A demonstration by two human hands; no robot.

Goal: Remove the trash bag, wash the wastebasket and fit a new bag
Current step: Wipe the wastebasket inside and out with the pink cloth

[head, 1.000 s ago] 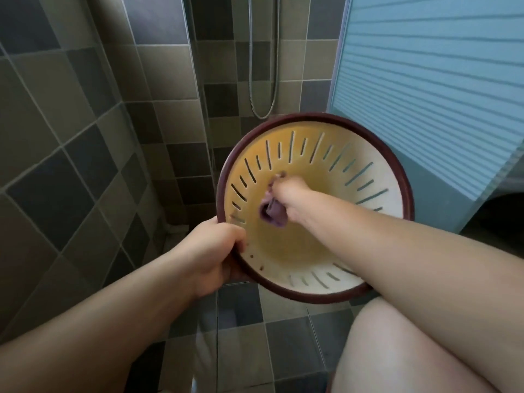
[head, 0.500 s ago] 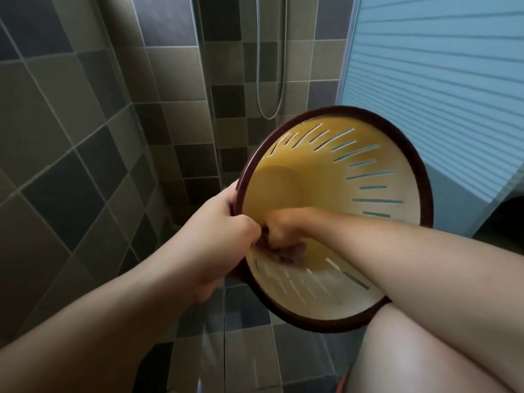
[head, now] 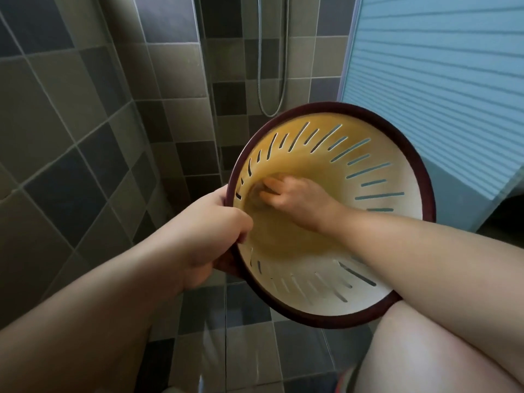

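Note:
The wastebasket (head: pixel 377 154) is cream inside, slotted round its wall, with a dark maroon rim. It is held tilted in the air with its mouth toward me. My left hand (head: pixel 209 239) grips the rim on the left side, thumb inside. My right hand (head: pixel 295 199) reaches deep inside, fingers curled on a small purplish cloth (head: pixel 255 198) pressed against the bottom near the left wall. The cloth is blurred and mostly hidden by my fingers.
Grey and dark tiled walls (head: pixel 71 137) close in on the left and behind. A shower hose (head: pixel 272 80) hangs in the far corner. A ribbed pale blue panel (head: pixel 439 80) stands at right. Tiled floor (head: pixel 249 350) lies below; my knee (head: pixel 439 350) is at the bottom right.
My right hand moved with the cloth from the near lower wall of the basket to deeper by its bottom. The basket tipped so its mouth faces me more squarely.

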